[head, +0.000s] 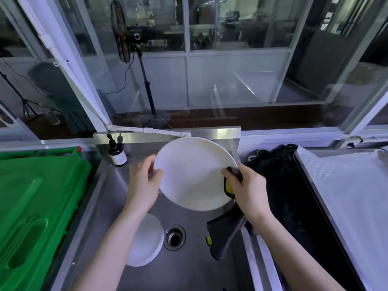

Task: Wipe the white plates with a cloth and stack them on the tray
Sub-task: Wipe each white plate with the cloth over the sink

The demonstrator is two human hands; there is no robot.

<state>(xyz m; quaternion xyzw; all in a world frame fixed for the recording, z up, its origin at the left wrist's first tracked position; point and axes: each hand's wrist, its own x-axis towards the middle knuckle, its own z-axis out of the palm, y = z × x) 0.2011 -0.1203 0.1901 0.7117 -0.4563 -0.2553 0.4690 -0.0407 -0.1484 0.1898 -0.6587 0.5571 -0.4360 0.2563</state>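
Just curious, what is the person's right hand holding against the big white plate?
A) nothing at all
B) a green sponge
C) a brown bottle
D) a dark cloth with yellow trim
D: the right hand grips a dark cloth with yellow edging at the right rim of the white plate.

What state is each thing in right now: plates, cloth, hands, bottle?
Round white plate: held tilted above the steel sink.
Left hand: grips the plate's left rim.
Dark grey and yellow cloth: gripped, tail hanging down.
Right hand: holds the cloth against the plate's right rim.
Stack of white plates: flat in the sink.
Brown pump bottle: upright.
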